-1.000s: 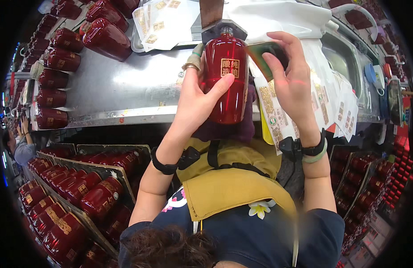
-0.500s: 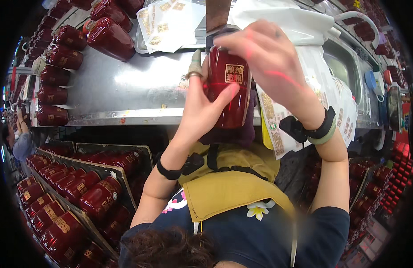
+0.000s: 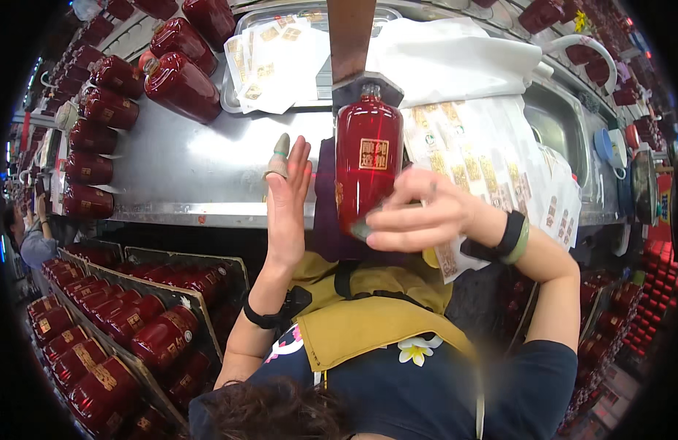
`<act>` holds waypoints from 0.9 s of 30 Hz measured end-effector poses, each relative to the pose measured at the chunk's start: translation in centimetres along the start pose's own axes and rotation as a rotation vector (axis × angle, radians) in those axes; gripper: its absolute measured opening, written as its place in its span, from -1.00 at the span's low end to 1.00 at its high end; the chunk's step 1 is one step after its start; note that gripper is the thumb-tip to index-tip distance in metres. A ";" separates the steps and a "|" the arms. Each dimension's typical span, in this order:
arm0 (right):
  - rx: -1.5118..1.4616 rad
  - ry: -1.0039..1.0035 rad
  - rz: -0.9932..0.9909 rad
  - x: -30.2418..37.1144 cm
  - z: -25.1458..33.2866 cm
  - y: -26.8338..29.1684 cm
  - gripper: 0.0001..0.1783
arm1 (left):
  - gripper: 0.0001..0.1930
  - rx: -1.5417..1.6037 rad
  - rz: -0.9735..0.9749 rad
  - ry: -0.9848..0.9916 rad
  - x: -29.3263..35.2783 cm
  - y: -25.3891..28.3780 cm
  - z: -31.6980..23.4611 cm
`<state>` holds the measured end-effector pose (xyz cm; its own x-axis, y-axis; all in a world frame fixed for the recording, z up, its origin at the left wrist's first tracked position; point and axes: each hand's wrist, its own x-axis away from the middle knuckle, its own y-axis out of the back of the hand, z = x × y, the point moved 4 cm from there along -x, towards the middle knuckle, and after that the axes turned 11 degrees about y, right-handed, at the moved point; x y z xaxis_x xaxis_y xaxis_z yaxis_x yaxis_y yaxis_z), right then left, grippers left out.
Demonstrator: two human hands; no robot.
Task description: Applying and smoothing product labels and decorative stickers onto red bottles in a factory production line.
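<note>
Head view: red bottle (image 3: 368,172) in centre, neck up against dark angular block (image 3: 391,94). Left hand (image 3: 286,224) off the bottle, fingers extended, cot on one. Right hand (image 3: 427,213) curled at bottle's lower end, greenish edge at fingertips; grip partly hidden. Gold-label sheets (image 3: 493,132) on counter (image 3: 185,169) right, more red bottles (image 3: 183,89) left.

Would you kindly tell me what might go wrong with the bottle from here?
The left hand is open and apart from the red bottle, so the bottle might roll or slip; its base appears to reach past the table's front edge. The right hand is close to the white sheets and could brush them.
</note>
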<state>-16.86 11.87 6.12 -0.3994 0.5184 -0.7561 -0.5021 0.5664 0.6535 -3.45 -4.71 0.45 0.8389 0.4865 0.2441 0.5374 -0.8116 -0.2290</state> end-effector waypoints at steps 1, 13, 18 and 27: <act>-0.128 -0.086 0.097 -1.0 0.1 0.9 -0.72 | -0.11 -0.002 0.000 0.028 -0.1 0.0 0.1; 0.220 -0.327 0.173 -5.7 -4.3 0.2 -0.67 | -0.20 -0.106 -0.043 -0.081 0.2 -1.6 -2.2; 0.664 -0.442 -0.085 -8.0 -6.1 7.3 -0.69 | -0.39 -0.424 -0.040 -0.004 -2.3 -2.3 -1.3; 0.420 -0.569 -0.318 -9.0 -3.3 7.0 -0.68 | -0.28 0.131 0.229 0.275 0.7 -0.1 -3.1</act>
<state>-19.35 9.06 17.35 0.2275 0.4750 -0.8501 -0.1479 0.8797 0.4519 -3.18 -5.26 3.54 0.8934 0.1783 0.4124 0.3605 -0.8324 -0.4210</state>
